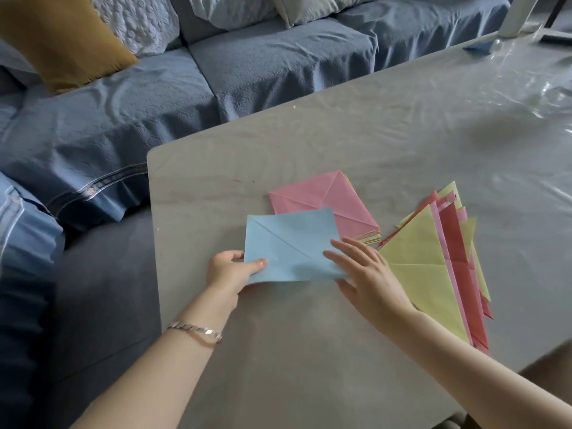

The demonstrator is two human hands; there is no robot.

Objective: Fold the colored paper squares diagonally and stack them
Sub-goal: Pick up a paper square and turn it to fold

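Paper lies in three groups on the grey table (340, 351), all toward its left end, seen from the head camera. Nearest the person is a light blue paper square (288, 243), flat and unfolded, with a diagonal crease running across it. The left hand (230, 270) pinches its near left corner, thumb on top and fingers tucked beneath the edge. The right hand (368, 274) rests with fingers spread flat on the sheet's right side, pressing it down rather than gripping it; this hand and its forearm also cover part of what lies to the right.

Just behind the blue sheet, and partly overlapped by its far edge, sits a stack of unfolded squares (337, 199) with a creased pink sheet on top and yellow edges showing at its right side. To the right, a fanned pile of folded triangles (430, 267) in yellow, pink and red reaches toward the table's near right edge.

A silver bracelet (198, 331) circles the left wrist. Beyond the table's far left edge stands a blue-covered sofa (247, 72) with a mustard cushion (58, 38). A clear, glossy cover wrinkles over the table's far right part.
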